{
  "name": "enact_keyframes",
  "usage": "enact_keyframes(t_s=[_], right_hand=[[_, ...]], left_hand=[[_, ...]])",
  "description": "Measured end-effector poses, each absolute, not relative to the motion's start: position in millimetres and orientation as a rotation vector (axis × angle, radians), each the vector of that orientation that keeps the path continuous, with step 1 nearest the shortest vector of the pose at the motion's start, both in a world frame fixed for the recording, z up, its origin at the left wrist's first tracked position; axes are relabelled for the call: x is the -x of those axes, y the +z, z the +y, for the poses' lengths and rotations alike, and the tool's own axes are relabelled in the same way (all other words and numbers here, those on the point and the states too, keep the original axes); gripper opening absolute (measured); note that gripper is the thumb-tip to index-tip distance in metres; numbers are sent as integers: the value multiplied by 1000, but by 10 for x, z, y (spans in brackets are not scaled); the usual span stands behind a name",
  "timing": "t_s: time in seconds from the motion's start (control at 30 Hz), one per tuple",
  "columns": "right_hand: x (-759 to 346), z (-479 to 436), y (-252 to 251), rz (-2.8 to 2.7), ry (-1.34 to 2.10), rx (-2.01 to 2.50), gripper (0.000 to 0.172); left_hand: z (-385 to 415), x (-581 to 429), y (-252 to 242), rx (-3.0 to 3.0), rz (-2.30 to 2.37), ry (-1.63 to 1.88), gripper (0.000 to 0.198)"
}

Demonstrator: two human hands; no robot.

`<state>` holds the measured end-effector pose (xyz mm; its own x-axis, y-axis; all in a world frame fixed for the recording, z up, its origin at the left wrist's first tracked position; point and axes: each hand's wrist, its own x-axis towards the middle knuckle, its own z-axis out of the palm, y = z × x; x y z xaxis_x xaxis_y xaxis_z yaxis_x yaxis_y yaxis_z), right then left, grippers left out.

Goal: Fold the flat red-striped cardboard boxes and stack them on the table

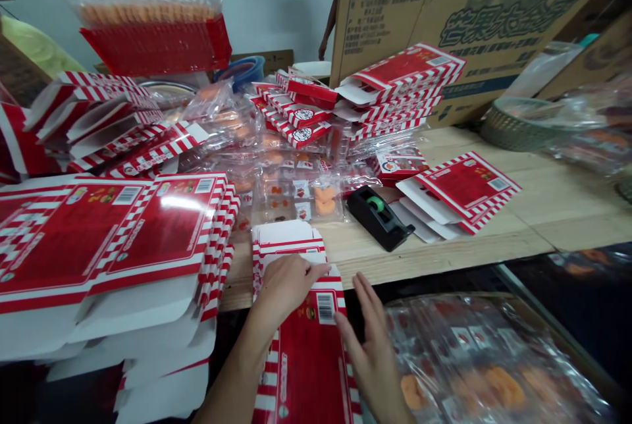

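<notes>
Crowding both hands: carton stacks, tape dispenser, snack packets.

Glossy red-and-white card carton; crinkly clear plastic packets; matt black plastic tape dispenser; smooth pale wooden table; brown corrugated cardboard box.

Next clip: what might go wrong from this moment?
1. The carton under the left hand and beside the right hand juts far past the table edge; it may tip off if released.
2. The stack of flat cartons on the left overhangs the same edge; an elbow nudge might slide it off.
3. The tape dispenser sits just beyond the carton; a forward push may knock it.
</notes>
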<state>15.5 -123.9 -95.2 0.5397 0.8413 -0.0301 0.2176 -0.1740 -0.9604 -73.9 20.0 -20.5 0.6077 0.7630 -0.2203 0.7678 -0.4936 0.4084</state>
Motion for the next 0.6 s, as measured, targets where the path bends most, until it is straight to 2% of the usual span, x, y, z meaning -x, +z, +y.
enact_keyframes(t_s=[0.17,0.27,0.4,0.6], right_hand=[[-190,-1259,-595,-689,1313,1300,58],[-149,-1258,-400,-622,1536,1126,66],[-76,-1225,-342,-548,1582,1117,71],[71,-1132,-308,-516,1454,1323,62]], left_hand=[[131,772,137,-2293,959,17,55],[73,758,320,-2310,920,-57,54],[-28,721,444,-2482,809,-11,40],[-103,665,301,-2488,974,113,40]])
